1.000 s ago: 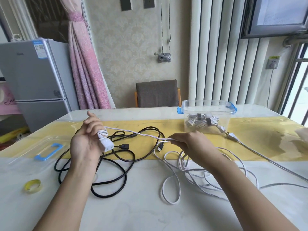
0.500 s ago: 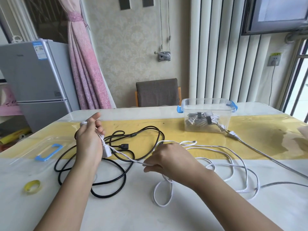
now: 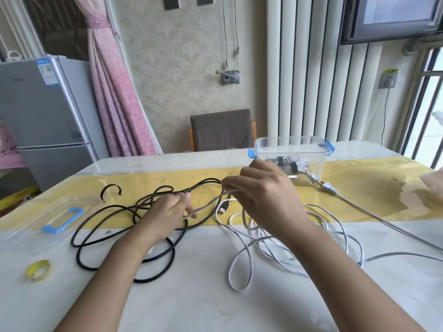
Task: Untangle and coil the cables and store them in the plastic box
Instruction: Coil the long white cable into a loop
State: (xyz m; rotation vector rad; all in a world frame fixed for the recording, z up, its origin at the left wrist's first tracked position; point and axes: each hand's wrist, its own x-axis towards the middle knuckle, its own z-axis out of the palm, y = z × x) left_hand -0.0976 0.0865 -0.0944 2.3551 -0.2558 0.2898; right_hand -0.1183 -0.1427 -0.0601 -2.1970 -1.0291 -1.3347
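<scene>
A white cable (image 3: 242,264) lies in loose loops on the table, right of centre. My left hand (image 3: 167,214) holds one end of it, fingers curled round the strand above the black cable (image 3: 100,240), which sprawls in loops to the left. My right hand (image 3: 266,195) pinches the same white cable a short way along, up near the box. The clear plastic box (image 3: 318,159) with blue clips stands at the back, with coiled cables inside. A grey cable with a plug (image 3: 328,188) runs from beside the box off to the right.
The box's clear lid with a blue handle (image 3: 62,219) lies at the left. A yellow tape roll (image 3: 38,269) sits near the front left. A yellow runner (image 3: 359,192) crosses the table. A brown chair (image 3: 220,130) stands behind the table.
My right hand has lifted from the table's middle up and back toward the box, drawing the white cable with it. My left hand has dropped lower and moved right, over the black cable.
</scene>
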